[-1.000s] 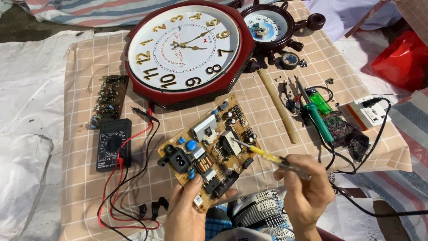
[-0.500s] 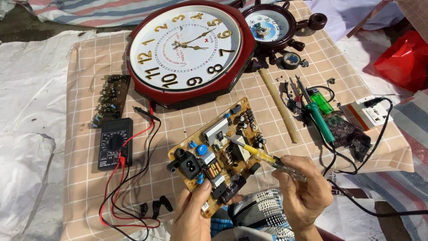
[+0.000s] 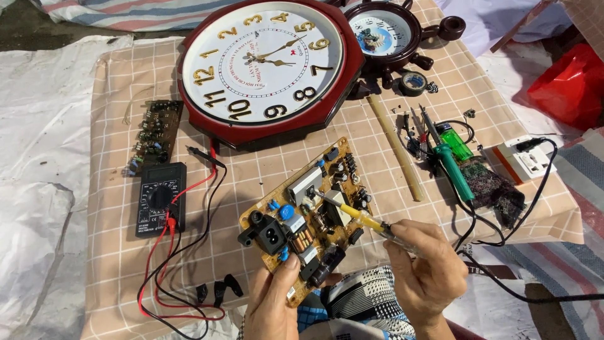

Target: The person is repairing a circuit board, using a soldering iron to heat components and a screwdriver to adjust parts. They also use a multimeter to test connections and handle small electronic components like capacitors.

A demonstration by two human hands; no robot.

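Left hand (image 3: pixel 272 302) grips the circuit board (image 3: pixel 308 217) near the surface's front edge; right hand (image 3: pixel 428 274) pinches a yellow probe (image 3: pixel 355 214) touching it.

circuit board (image 3: pixel 308 217) | tan, tilted, held up | yellow probe (image 3: pixel 355 214) touching it

At the frame's top we see a red-rimmed wall clock (image 3: pixel 267 66); at left, a black multimeter (image 3: pixel 160 199); at right, a green-handled soldering iron (image 3: pixel 454 170) near a white power strip (image 3: pixel 526 160).
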